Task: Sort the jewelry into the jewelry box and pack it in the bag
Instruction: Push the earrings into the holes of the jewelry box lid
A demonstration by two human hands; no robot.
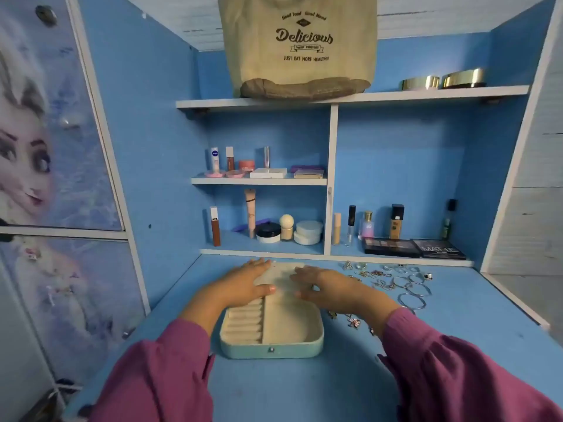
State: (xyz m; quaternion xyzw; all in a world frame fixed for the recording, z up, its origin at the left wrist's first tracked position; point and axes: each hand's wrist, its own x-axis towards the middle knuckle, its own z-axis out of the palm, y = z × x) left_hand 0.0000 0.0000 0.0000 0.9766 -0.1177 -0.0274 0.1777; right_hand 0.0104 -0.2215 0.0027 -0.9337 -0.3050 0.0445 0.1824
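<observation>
While the box (pixel 271 324) sits open on the blue tabletop (pixel 335 391), both hands lie flat on its lid: left hand (pixel 243 284) and right hand (pixel 332 289), fingers straight, gripping nothing. Jewelry (pixel 399 281) is scattered just right of the box. Bag (pixel 297 45) stands up on the top shelf (pixel 426 94).

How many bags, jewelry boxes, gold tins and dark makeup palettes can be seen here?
bag: 1
jewelry box: 1
gold tins: 2
dark makeup palettes: 2
Total: 6
</observation>
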